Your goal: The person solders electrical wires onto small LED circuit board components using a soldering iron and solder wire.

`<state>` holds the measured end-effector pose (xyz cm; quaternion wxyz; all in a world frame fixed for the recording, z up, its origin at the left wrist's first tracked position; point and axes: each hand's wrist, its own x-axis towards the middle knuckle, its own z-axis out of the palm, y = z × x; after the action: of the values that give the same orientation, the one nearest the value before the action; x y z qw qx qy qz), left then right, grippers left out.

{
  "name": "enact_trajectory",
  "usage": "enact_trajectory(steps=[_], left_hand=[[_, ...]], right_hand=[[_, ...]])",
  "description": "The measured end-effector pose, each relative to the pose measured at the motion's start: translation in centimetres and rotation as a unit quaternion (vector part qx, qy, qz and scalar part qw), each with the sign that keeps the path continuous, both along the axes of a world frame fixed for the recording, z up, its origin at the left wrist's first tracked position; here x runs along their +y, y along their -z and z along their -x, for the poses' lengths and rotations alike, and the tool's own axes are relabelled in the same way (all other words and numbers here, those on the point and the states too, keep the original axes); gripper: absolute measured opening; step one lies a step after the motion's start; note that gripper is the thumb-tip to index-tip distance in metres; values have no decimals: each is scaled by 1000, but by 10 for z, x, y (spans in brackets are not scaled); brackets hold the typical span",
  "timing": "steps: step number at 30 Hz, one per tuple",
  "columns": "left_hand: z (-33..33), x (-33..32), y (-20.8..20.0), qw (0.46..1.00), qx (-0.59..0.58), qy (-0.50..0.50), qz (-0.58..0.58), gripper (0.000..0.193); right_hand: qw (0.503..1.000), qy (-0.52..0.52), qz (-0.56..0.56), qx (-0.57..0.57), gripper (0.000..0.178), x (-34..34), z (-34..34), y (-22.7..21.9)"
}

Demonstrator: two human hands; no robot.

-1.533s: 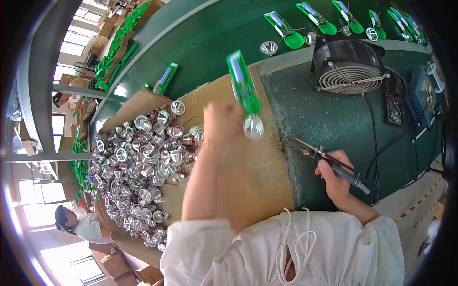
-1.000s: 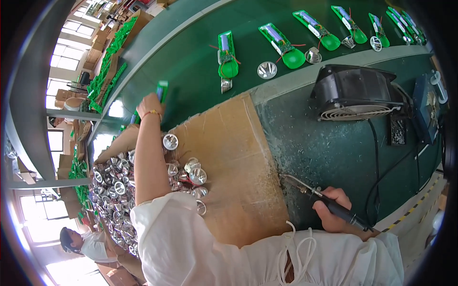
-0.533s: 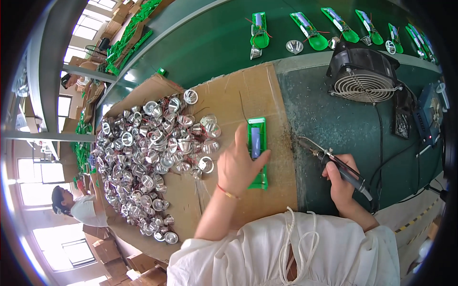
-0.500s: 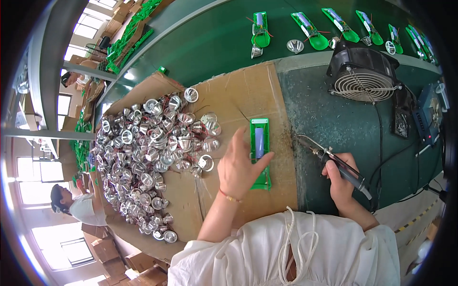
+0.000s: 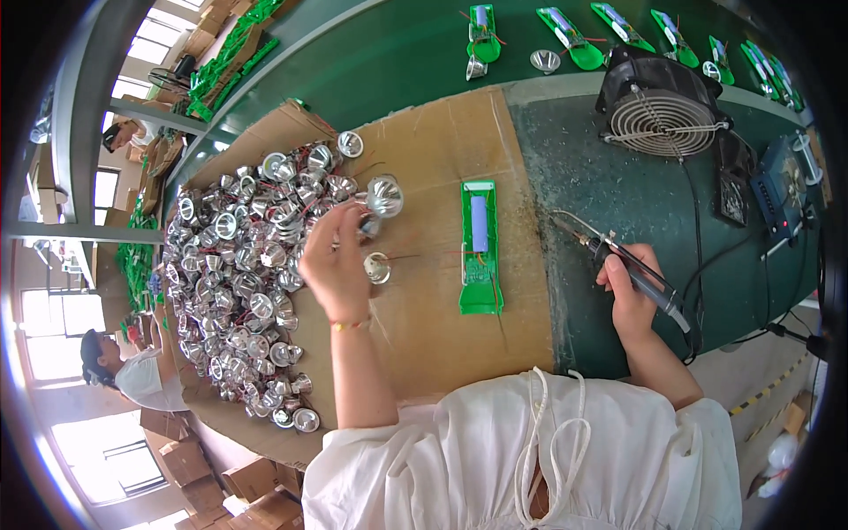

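Observation:
My left hand [image 5: 337,269] is over the right edge of a heap of silver reflector cups [image 5: 238,265]. Its fingers are curled together on a reflector cup [image 5: 372,226], partly hidden and blurred, with another shiny cup touching it just beyond. My right hand [image 5: 632,287] grips a soldering iron [image 5: 643,284] with a thin metal tube along it; the tip points up and left, over the green mat. Between my hands lies a green plastic housing [image 5: 481,287] on the cardboard. A purple cylindrical battery [image 5: 479,223] sits inside it, with red and dark wires near its lower half.
A black fan [image 5: 662,119] with a round grille stands at the back right. Beside it are a blue powered box [image 5: 779,199] and cables. Several green housings [image 5: 579,49] line the far green surface. At far left is a person [image 5: 132,371] beside more green parts.
My left hand has left the green housing and moved left to the reflector cups, its fingers closing. My right hand still holds the soldering iron. The view has shifted slightly.

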<state>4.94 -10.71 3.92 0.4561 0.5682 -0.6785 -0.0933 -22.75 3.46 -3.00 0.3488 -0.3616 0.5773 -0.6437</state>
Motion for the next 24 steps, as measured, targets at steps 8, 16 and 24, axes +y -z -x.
enact_trajectory(steps=[8,16,24], left_hand=[[-30,39,7,996,47,-68,-31,13],[-14,69,-17,985,93,-37,-141,10],[29,99,23,972,32,97,-211,8]], right_hand=[[997,-22,27,63,16,6,-7,-6],[994,-55,53,74,15,18,-17,-16],[976,-187,52,95,19,27,-33,-24]])
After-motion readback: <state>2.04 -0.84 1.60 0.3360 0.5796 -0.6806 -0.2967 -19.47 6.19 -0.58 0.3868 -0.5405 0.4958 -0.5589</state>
